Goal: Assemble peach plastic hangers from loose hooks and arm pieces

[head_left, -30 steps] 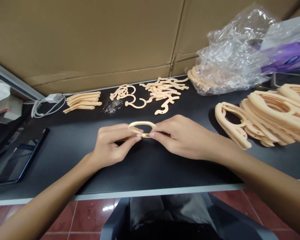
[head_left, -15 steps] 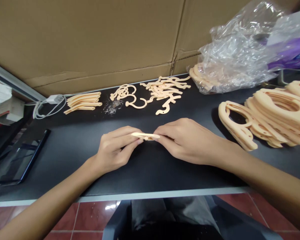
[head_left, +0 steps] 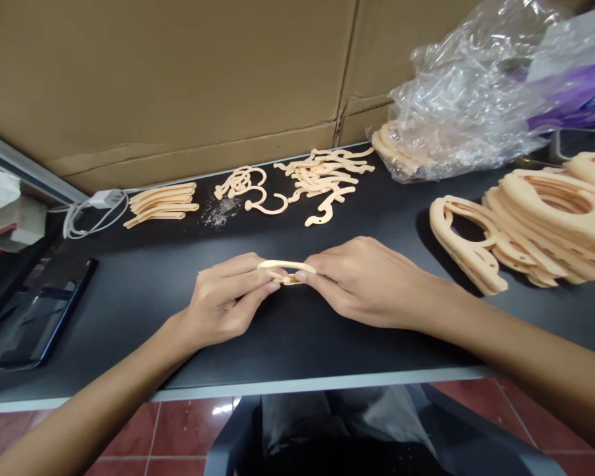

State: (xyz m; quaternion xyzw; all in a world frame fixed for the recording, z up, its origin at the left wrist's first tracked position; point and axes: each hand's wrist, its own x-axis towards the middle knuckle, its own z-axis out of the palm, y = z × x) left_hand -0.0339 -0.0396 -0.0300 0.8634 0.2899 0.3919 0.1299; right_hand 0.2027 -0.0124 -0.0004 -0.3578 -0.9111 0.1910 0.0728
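Left hand (head_left: 225, 301): fingers (head_left: 248, 277) closed, pinching the peach plastic loop (head_left: 283, 264) at its left end.
Right hand (head_left: 361, 284): fingertips pinching its right end.
Loop: between both hands, above the bench (head_left: 297, 350).
Right of fingers: stacked peach plastic hanger pieces (head_left: 550, 211).

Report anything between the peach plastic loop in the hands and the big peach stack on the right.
Only the right hand, pinching the loop, lies between the loop and the stack; nothing else visible stands on the black bench top there.
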